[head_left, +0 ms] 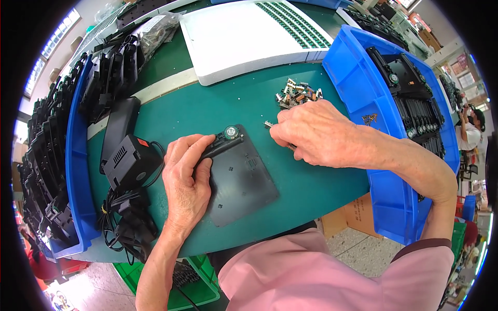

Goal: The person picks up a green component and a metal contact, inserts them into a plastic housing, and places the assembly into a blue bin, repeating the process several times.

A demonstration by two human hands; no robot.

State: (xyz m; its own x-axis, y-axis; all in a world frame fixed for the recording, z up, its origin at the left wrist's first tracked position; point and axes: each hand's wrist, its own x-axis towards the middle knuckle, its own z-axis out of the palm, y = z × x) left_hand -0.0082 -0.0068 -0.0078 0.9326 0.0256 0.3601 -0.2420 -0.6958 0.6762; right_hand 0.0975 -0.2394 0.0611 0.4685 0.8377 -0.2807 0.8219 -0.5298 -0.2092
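A flat black plastic panel (243,181) lies on the green mat in front of me. At its far corner sits a round silvery disc with a green rim (231,132), beside a black raised strip. My left hand (188,176) is closed on the panel's left edge, with fingertips against that strip. To the right, my right hand (324,132) pinches a small metal-ended electronic component (268,124), held apart from the panel. Its fingers hide most of what is in them. Just beyond the right hand is a heap of similar small components (298,94).
A blue bin (358,78) at right holds black panels and small parts; another blue bin (78,171) at left holds black housings. Beside it lie a black boxy device (132,163) and cables (129,217). At the back rests a white foam tray (233,36) with rows of green pieces.
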